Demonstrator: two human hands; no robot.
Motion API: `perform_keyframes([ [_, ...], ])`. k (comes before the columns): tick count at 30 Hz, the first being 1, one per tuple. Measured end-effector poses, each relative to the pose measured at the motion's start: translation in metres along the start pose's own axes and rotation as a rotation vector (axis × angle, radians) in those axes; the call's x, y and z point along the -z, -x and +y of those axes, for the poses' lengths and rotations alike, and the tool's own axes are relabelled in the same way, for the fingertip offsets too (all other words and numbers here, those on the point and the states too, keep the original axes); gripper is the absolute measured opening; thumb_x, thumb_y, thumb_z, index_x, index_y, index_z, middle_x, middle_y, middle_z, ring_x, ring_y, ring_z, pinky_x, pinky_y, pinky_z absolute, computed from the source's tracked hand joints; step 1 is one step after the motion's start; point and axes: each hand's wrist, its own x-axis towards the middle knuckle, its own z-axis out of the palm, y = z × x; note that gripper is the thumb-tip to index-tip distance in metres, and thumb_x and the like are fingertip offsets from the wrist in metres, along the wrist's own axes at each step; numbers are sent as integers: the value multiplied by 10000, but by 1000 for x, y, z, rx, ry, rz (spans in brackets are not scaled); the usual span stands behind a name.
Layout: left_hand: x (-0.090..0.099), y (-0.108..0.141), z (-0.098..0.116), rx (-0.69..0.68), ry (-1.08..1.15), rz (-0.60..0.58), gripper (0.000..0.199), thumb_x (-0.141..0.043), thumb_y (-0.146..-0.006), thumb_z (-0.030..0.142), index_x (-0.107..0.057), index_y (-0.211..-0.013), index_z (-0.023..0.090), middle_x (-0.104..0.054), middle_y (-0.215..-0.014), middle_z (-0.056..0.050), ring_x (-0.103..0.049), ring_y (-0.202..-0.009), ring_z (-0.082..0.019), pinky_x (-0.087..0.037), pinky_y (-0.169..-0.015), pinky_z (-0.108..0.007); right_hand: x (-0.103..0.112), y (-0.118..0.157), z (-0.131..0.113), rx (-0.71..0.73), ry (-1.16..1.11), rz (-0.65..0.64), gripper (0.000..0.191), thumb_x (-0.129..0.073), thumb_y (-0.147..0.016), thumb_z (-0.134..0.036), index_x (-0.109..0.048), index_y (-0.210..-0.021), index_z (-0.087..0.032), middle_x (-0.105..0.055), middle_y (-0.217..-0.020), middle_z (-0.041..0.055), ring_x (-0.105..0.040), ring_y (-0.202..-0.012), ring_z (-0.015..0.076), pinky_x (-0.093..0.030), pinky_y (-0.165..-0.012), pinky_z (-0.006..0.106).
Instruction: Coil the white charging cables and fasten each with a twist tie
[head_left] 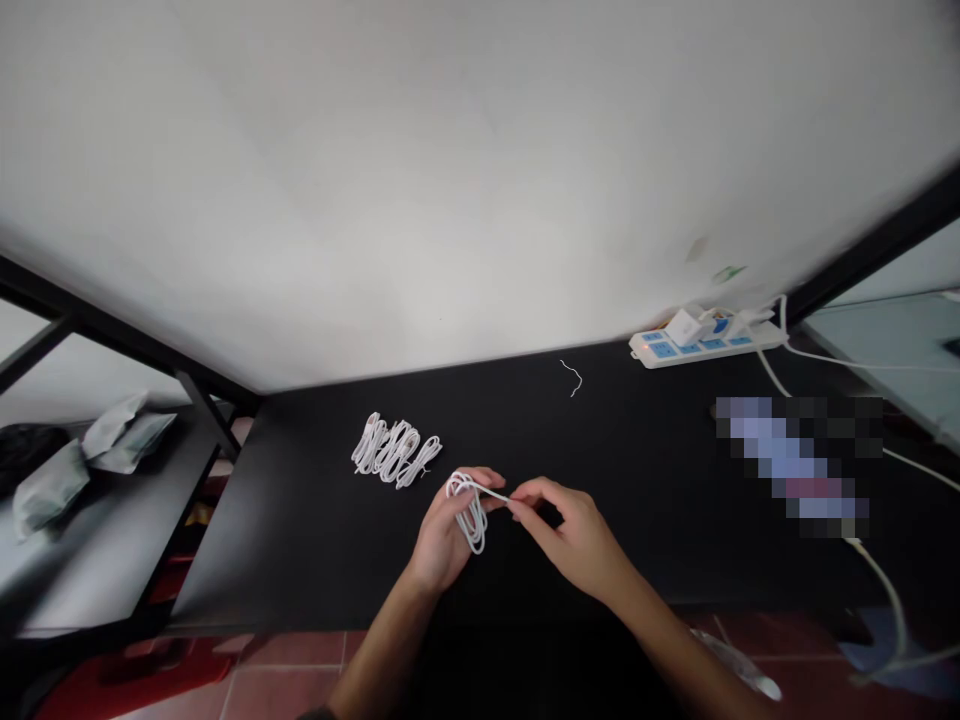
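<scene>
My left hand (442, 535) holds a looped white cable (472, 515), its coils wrapped around the fingers. My right hand (570, 535) pinches a straight length of the same cable between thumb and forefinger, close to the left hand. Just beyond them, a row of several coiled white cables (396, 452) lies on the black table (645, 470), apart from both hands. Each coil appears tied at its middle. A short white wire scrap (571, 377) lies farther off on the tabletop.
A white power strip (701, 345) with blue sockets and plugged-in adapters sits at the table's back right, trailing white cords. A pixelated blur (795, 465) hides something at right. A lower dark shelf at left holds grey bags (52, 490). A white wall (480, 170) backs the table.
</scene>
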Motion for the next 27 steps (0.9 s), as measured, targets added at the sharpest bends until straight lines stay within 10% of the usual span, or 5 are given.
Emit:
perform_keyframes([
  [6, -20, -5, 13, 35, 557, 27, 98, -639, -805, 241, -565, -766, 191, -380, -596, 55, -503, -615, -116, -498, -724, -285, -22, 1, -2, 234, 29, -54, 240, -673, -864, -136, -663, -1080, -239, -729, -947, 28, -671, -891, 193, -550, -851, 342],
  [11, -12, -10, 22, 105, 566, 164, 147, -683, -827, 171, -626, -963, 157, -351, -611, 87, -306, -463, -46, -294, -448, -179, -16, 0, 9, 503, 161, -49, 284, -605, -897, -38, -673, -1096, -229, -735, -921, 19, -618, -861, 184, -547, -770, 329],
  [20, -12, -2, 16, 251, 227, 362, 285, -669, -808, 166, -709, -1087, 128, -681, -900, -53, -636, -811, -156, -539, -793, -303, -6, 1, 7, 851, 314, 26, 172, -561, -954, -49, -694, -1022, -134, -735, -919, 85, -651, -867, 201, -555, -741, 346],
  [23, -4, -5, 15, 419, 321, 271, 317, -621, -847, 172, -688, -1154, 125, -689, -1171, -122, -672, -1028, -249, -542, -905, -378, -7, -2, 4, 867, 321, -51, 215, -522, -966, -41, -694, -900, -152, -725, -856, 63, -655, -826, 188, -563, -739, 329],
  [27, 7, -11, 13, 520, 394, 67, 414, -636, -879, 163, -596, -1291, 145, -704, -1047, -101, -704, -902, -217, -552, -799, -326, -16, -1, 9, 823, 309, -132, 271, -477, -969, -30, -665, -845, -181, -700, -821, 32, -647, -817, 173, -571, -746, 319],
])
